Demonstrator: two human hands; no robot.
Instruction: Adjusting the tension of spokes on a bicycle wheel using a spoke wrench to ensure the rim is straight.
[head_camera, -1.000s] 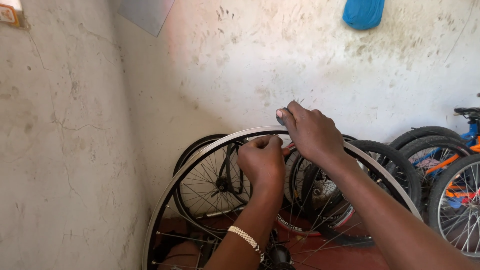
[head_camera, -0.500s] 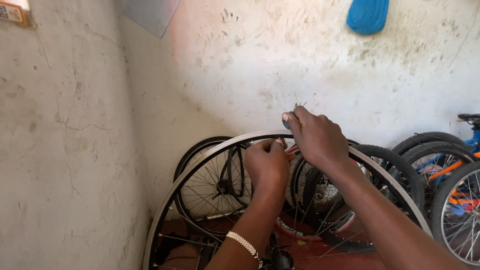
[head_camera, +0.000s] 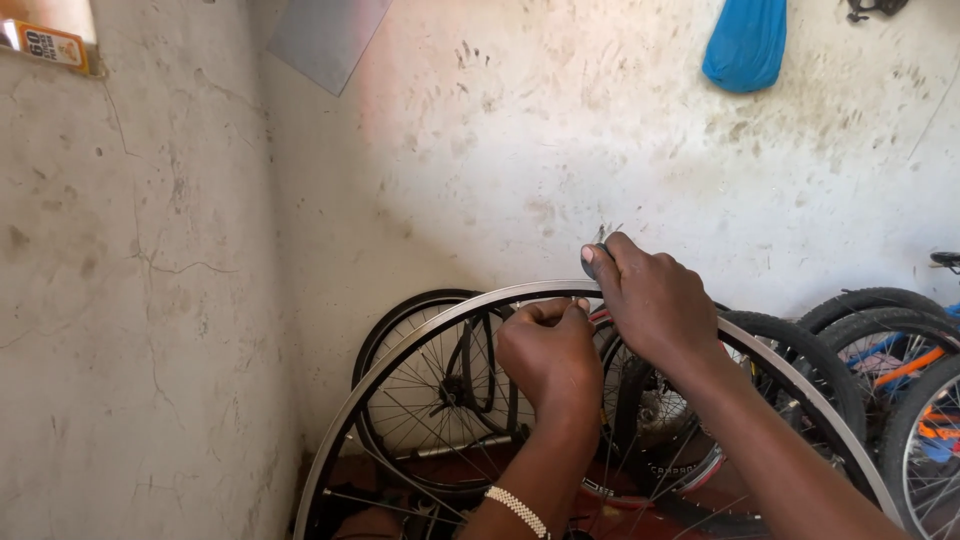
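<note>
Both hands have barely shifted since a moment ago: the left hand (head_camera: 548, 352) is pinched shut at the wheel rim (head_camera: 400, 345), at 12 o'clock; the right hand (head_camera: 655, 300), at 1 o'clock, is closed on a small tool (head_camera: 593, 262). Brace the rim, turn gently.

— What sort of place is shown?

— A bicycle repair workshop is indicated. A bare silver wheel rim (head_camera: 420, 345) with thin spokes is stood upright in a corner, and everything else can be placed from it.

— What is seen behind that rim?

— A black-tyred wheel (head_camera: 425, 400) is leaned against the wall (head_camera: 520, 150) just behind it. To the right of the rim, more tyred wheels (head_camera: 880, 330) and parts of an orange and blue bicycle frame (head_camera: 905, 365) are crowded together.

— And the walls?

— Rough, cracked plaster marked with dark smudges is seen above the rim, and a blue bag (head_camera: 745, 42) is hung high to its right.
</note>
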